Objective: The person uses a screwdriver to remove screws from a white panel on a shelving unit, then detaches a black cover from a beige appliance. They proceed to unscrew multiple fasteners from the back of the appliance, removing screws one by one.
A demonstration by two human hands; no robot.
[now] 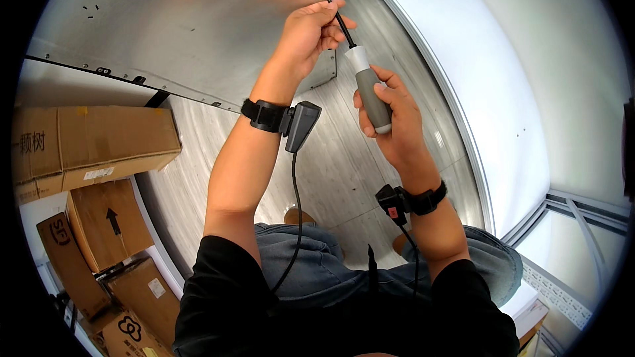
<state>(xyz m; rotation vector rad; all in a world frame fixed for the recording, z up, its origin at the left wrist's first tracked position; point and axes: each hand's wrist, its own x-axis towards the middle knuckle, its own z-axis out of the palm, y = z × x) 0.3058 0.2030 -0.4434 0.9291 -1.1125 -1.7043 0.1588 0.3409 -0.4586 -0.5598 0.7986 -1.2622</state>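
A screwdriver (374,96) with a grey handle, pale collar and dark shaft slants up and left, its tip at the right edge of a large metal panel (178,26). My right hand (400,116) is wrapped round the handle, thumb along its side. Up by the tip, my left hand (307,36) has thumb and forefinger closed at the shaft, the other fingers curled behind it. Whether a small screw sits at the tip is too small to tell. Several screws and dark fittings line the panel's lower edge.
Cardboard boxes (112,142) are stacked at the left. To the right runs a long white shelf-like surface (463,46) with a metal edge. Pale wood-look floor (331,139) shows between. Black wrist straps with devices trail cables (295,192) from both forearms.
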